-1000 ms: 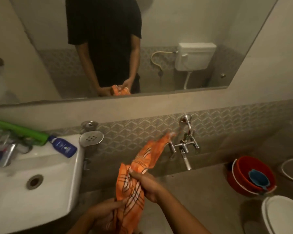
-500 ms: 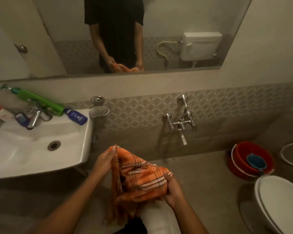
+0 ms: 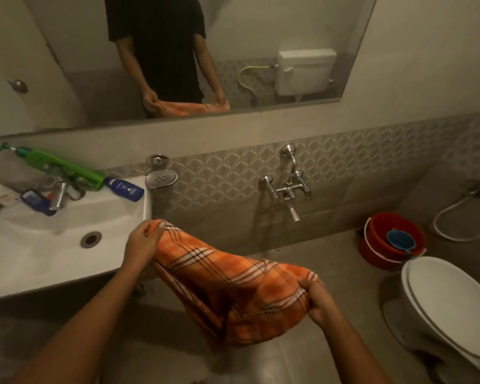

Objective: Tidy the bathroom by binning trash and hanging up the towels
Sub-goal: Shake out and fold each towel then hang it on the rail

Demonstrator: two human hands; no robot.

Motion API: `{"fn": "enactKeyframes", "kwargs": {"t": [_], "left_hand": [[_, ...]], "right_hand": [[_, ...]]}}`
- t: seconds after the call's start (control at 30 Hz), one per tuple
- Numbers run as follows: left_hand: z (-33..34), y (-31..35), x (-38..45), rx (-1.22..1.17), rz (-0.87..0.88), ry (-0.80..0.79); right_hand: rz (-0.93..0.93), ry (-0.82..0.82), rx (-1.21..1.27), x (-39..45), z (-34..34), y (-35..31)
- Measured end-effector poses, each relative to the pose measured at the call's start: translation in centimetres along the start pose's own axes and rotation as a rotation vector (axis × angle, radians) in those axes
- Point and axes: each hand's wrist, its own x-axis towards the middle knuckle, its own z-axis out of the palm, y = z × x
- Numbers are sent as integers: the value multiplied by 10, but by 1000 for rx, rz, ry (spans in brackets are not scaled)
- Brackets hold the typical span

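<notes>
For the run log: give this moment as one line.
left hand: grips towel edge | right hand: grips other edge | orange towel: spread, unhung

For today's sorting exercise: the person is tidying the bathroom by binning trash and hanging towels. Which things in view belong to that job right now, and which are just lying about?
In the job:
orange checked towel
left hand, gripping one end
right hand, gripping the other end

Lying about:
green pump bottle
blue bottle
soap dish
red bucket with blue mug
toilet
</notes>
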Motion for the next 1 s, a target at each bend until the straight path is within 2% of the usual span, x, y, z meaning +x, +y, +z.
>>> {"fn": "enactKeyframes", "kwargs": {"t": [0.1,0.13,0.17,0.2,0.23,0.27,0.3,0.33,0.37,0.4,0.43,0.5,0.57,0.6,0.63,0.67,0.73,0.8,0.87,0.93,1.0], "left_hand": [[-25,4,12,-100,-37,62],[-31,7,14,-130,-27,45],[-31,10,13,-157,-5,7],[-32,15,12,-189,15,-45],[-28,22,7,-232,22,-111],[-23,28,1,-284,22,-188],[-17,35,-5,-323,29,-275],[-10,41,-14,-327,58,-367],[-3,44,-18,-295,117,-458],[4,48,-22,-239,199,-558],[10,50,-25,-171,285,-660],[17,56,-28,-24,470,-826],[19,58,-23,63,634,-843],[17,59,-20,59,660,-818],[12,60,-15,46,655,-780],[7,60,-10,45,638,-743],[-6,59,0,98,607,-708],[-16,52,10,214,586,-698],[-21,45,17,294,565,-622],[-24,42,18,206,521,-477],[-29,43,17,63,488,-351]], "right_hand": [[-90,282,-118,16,-23,12],[-150,354,-76,18,-29,20],[-128,409,40,19,-39,26],[-168,490,-72,17,-42,33],[-325,550,-225,9,-41,41],[-226,725,-613,-6,-26,44],[-182,832,-836,-17,-7,46],[-394,915,-838,-13,10,46],[-682,800,-839,-10,23,44],[-860,499,-822,-17,47,36],[-918,193,-708,-31,70,28],[-923,-300,-524,-61,122,1],[-808,-608,-452,-81,155,-23],[-738,-716,-490,-85,164,-32],[-685,-784,-553,-90,169,-39],[-679,-780,-650,-91,170,-44],[-798,-636,-762,-88,171,-49],[-849,-489,-745,-80,168,-53],[-852,-452,-808,-73,163,-58],[-826,-488,-1107,-67,158,-56],[-694,-548,-1340,-63,150,-48]]}}
